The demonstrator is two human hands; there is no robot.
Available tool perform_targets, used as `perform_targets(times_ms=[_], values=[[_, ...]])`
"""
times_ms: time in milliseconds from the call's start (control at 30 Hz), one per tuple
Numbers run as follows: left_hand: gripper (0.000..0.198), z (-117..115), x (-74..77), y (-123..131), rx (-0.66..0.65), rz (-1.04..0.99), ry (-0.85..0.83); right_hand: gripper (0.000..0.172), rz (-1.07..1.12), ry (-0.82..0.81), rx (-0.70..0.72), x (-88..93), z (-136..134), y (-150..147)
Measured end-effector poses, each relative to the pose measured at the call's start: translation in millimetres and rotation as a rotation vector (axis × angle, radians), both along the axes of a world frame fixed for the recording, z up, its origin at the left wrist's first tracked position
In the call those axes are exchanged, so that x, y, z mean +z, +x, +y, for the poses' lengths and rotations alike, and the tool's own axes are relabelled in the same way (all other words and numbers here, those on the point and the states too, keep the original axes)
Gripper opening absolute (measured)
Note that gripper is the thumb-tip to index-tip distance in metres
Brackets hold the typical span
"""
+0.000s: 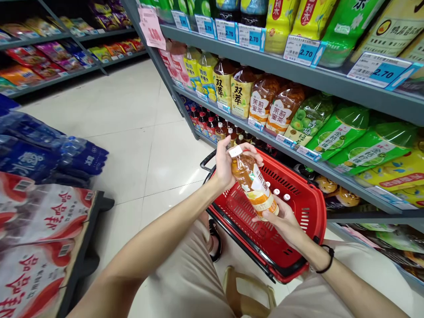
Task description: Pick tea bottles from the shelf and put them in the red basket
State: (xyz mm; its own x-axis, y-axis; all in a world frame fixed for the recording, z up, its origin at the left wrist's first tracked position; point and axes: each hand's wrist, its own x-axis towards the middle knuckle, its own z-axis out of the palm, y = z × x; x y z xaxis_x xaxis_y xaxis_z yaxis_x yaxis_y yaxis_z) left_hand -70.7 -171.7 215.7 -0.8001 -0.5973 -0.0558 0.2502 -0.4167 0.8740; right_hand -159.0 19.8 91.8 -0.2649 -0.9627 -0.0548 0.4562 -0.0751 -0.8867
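Both hands hold one amber drink bottle (253,183) with a white cap and a white and orange label, tilted above a red shopping basket (311,207). My left hand (225,165) wraps its neck and cap end. My right hand (285,223), with a black band at the wrist, cups its base from below. Three white-capped bottles (276,191) stand inside the basket on the floor between my knees.
Shelves (298,73) of bottled drinks with 2.70 price tags rise on the right. Wrapped water packs (49,150) and red-printed cases (39,229) on a dark pallet sit on the left. Pale floor tiles (132,132) run down the aisle ahead.
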Motion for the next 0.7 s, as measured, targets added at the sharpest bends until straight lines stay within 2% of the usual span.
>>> perform_targets(times_ms=[133, 233, 467, 700], values=[[0.066, 9, 3.4, -2, 0.015, 0.004, -0.018, 0.047, 0.008, -0.002, -0.042, -5.6, -1, -1], [0.066, 12, 1.5, -3, -0.027, 0.007, -0.017, 0.045, 0.027, 0.017, -0.057, -3.3, 0, 3], [0.064, 12, -2.8, -2, -0.09, 0.033, -0.021, 0.051, 0.071, 0.073, -0.084, 5.1, 2, 13], [0.061, 10, -2.0, -4, -0.104, 0.058, 0.002, 0.047, 0.101, 0.066, -0.107, 1.9, 1, 10]])
